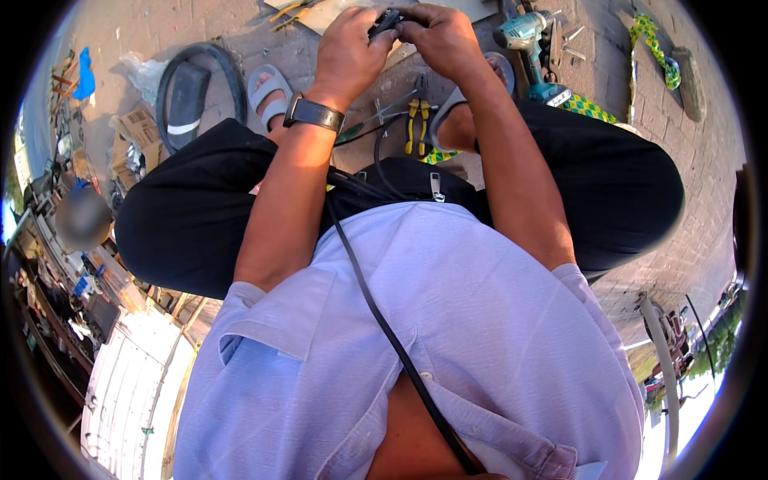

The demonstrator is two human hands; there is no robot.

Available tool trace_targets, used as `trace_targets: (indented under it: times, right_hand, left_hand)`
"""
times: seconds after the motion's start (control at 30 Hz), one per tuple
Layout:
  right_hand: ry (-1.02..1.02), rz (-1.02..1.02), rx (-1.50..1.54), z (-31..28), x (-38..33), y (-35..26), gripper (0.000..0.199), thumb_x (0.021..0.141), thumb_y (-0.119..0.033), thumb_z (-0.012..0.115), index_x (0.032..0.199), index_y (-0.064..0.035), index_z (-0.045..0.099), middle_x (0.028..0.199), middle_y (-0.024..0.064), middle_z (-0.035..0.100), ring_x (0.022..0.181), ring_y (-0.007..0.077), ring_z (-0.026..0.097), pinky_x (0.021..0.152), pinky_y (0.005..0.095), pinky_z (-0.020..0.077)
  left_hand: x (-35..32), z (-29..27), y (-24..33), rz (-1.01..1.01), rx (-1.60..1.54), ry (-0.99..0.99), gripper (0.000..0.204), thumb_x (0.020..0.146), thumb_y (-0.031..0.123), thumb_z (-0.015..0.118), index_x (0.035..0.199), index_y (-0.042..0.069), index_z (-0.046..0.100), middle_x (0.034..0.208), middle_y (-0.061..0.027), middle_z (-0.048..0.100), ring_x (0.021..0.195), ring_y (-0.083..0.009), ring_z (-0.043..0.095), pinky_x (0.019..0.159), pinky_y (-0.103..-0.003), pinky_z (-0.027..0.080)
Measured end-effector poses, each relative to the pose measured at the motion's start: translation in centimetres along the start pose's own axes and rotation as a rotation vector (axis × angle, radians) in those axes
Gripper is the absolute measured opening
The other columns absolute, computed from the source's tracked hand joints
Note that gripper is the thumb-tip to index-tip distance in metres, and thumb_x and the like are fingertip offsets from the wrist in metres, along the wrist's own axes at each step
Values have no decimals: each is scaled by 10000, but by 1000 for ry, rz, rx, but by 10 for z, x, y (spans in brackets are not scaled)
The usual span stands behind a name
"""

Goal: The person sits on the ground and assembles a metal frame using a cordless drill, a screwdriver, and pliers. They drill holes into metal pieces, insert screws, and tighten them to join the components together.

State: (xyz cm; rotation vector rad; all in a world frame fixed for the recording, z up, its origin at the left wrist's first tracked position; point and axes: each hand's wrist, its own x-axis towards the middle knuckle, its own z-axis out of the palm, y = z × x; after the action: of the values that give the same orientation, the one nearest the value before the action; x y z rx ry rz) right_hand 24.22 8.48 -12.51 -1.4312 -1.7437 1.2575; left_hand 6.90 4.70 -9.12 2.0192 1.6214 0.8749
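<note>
My left hand point(350, 50) and my right hand point(438, 34) meet at the top of the view. Between them is a small black part point(386, 24), mostly covered by my fingers, so its kind does not show. The left fingers close on it from one side, while the right thumb and fingers pinch its other end. Below my hands, on the ground between my feet, lie pliers with yellow-and-black handles point(418, 128). Beside them is a thin metal-shafted tool point(384, 114), partly hidden by my left wrist.
A teal cordless drill point(526, 50) stands by my right foot, near several metal tools. On the left lies a black rubber ring point(163, 96) around a dark object point(189, 90). Cardboard point(138, 134) lies nearby. A green-yellow strap point(650, 42) and a stone-like block point(690, 84) are far right.
</note>
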Motion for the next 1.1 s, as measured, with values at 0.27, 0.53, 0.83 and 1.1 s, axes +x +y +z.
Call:
trace_targets:
  times: [0.27, 0.53, 0.83, 1.1]
  right_hand:
    - [-92, 138, 163, 0, -2, -5, 344, 880, -86, 695, 1200, 40, 686, 936, 158, 745, 874, 234, 726, 781, 357, 569]
    - [-150, 200, -422, 25, -34, 79, 312, 808, -218, 707, 1058, -44, 773, 995, 220, 747, 927, 397, 725, 858, 440, 573]
    - [-642, 164, -626, 79, -94, 100, 221, 780, -101, 632, 942, -15, 756, 968, 251, 723, 971, 432, 700, 850, 516, 563]
    - [-833, -129, -499, 159, -112, 152, 453, 824, -126, 604, 1271, -69, 654, 1070, 201, 719, 1075, 379, 681, 932, 441, 537]
  left_hand:
    - [3, -1, -1, 40, 90, 106, 246, 907, 157, 669, 1079, -18, 690, 1005, -214, 697, 934, -402, 669, 832, -459, 555]
    - [6, -4, -21, 30, 13, 156, 265, 916, 157, 615, 1080, -33, 700, 1039, -245, 700, 1001, -425, 657, 897, -475, 532]
    - [15, -9, -43, 17, 16, 160, 243, 897, 169, 630, 1029, -22, 702, 966, -231, 694, 943, -419, 663, 841, -486, 531]
    - [15, -3, -46, 42, -34, 239, 204, 886, 151, 648, 1001, -13, 685, 892, -220, 688, 863, -409, 667, 777, -487, 537]
